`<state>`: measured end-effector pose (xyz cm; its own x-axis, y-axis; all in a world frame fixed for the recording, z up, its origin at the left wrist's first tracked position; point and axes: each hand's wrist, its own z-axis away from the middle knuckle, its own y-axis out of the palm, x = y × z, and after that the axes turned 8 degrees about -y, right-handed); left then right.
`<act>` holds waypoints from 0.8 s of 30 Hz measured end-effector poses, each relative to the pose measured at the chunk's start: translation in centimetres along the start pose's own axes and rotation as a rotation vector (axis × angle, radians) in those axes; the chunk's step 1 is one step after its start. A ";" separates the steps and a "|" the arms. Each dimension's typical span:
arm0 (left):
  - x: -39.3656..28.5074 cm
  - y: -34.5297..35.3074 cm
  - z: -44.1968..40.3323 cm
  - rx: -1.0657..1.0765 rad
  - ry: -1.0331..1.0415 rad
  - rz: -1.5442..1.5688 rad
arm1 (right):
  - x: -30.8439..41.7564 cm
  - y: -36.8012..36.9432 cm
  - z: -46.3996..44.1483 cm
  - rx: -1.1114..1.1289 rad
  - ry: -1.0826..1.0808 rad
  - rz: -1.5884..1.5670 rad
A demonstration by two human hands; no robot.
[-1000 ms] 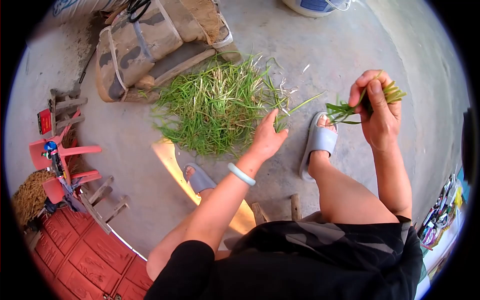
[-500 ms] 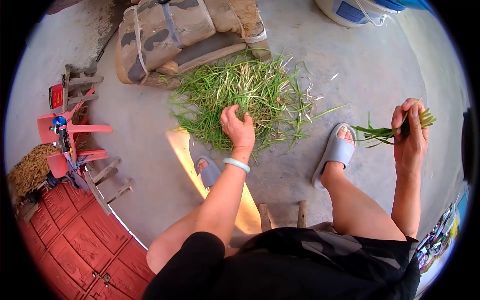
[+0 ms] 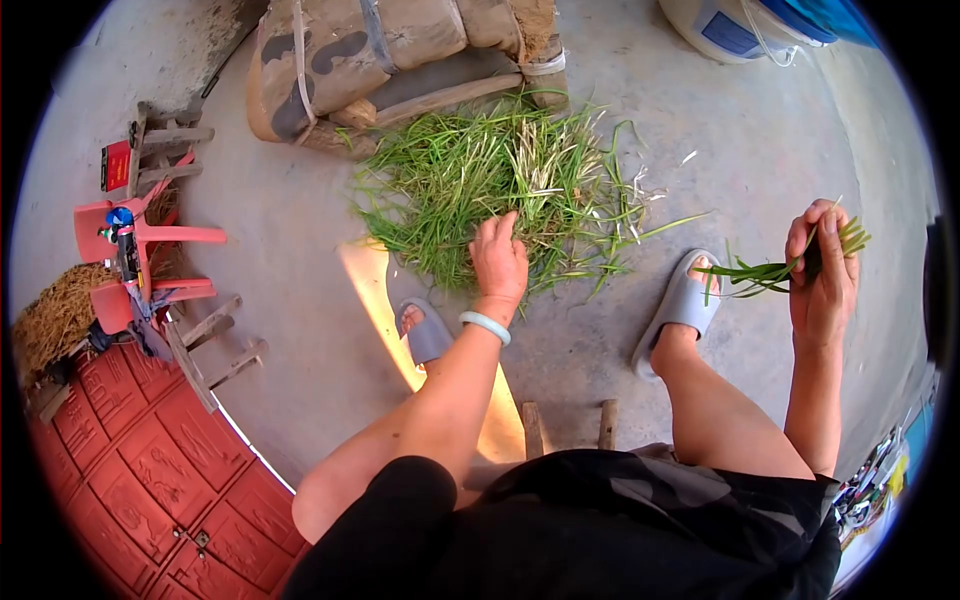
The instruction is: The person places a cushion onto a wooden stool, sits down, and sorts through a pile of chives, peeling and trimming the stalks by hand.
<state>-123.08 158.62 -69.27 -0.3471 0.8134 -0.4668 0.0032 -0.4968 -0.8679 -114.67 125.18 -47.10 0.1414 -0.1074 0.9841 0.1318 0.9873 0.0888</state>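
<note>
A heap of long, thin green leaves with pale stems, resembling chives (image 3: 450, 185), lies loose on the concrete floor. My left hand (image 3: 498, 265), with a pale bangle at its wrist, reaches down to the near edge of this heap. Its fingers are slightly bent and apart, touching the leaves; the fingertips are partly hidden, and no stalk shows in its grasp. Raised at the right, my right hand (image 3: 825, 265) is closed around a small bunch of chives (image 3: 755, 272). The cut stem ends point right and the leaf tips hang left.
Behind the heap lies a strapped, camouflage-patterned bundle (image 3: 350, 60) on a wooden frame. A white bucket (image 3: 715, 30) stands at the back right. Pink plastic chair (image 3: 180, 235), wooden stools and dry straw (image 3: 60, 310) are at left, near a red door (image 3: 160, 470). My slippered feet flank the heap's near side.
My left hand has lowered onto the near edge of the heap and shifted slightly right. My right hand keeps its bunch in nearly the same place. The view has shifted a little.
</note>
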 end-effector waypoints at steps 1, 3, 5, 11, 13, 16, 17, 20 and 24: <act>-0.2 -0.2 0.1 -0.001 0.004 -0.002 | 0.0 0.1 0.0 0.010 0.001 0.002; -0.7 -0.7 0.3 -0.016 0.026 -0.086 | -0.1 0.4 0.0 0.017 0.010 0.002; -1.0 -0.8 0.4 -0.103 0.093 -0.226 | 0.0 0.7 0.0 0.017 0.027 0.005; -0.7 -0.6 -0.5 0.233 0.098 -0.055 | 0.1 1.5 0.2 0.010 0.071 0.017; -1.0 -0.9 -1.0 0.188 0.122 0.002 | 0.0 1.4 0.2 0.037 0.071 0.011; -2.1 -2.2 -1.9 0.054 0.080 0.155 | -0.1 1.5 0.2 0.010 0.071 0.018; -2.2 -2.6 -2.0 0.071 -0.027 0.224 | -0.1 1.5 0.2 0.013 0.077 0.016; -2.7 -3.8 -2.5 0.051 -0.233 0.455 | -0.1 1.6 0.2 0.019 0.078 0.015; -0.2 -5.3 -3.3 -0.074 -0.226 0.708 | -0.1 1.9 0.2 0.021 0.073 0.010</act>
<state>-119.93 162.07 -65.15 -0.4227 0.2210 -0.8789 0.3576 -0.8505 -0.3858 -114.65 127.10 -46.99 0.2142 -0.1051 0.9711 0.1094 0.9905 0.0831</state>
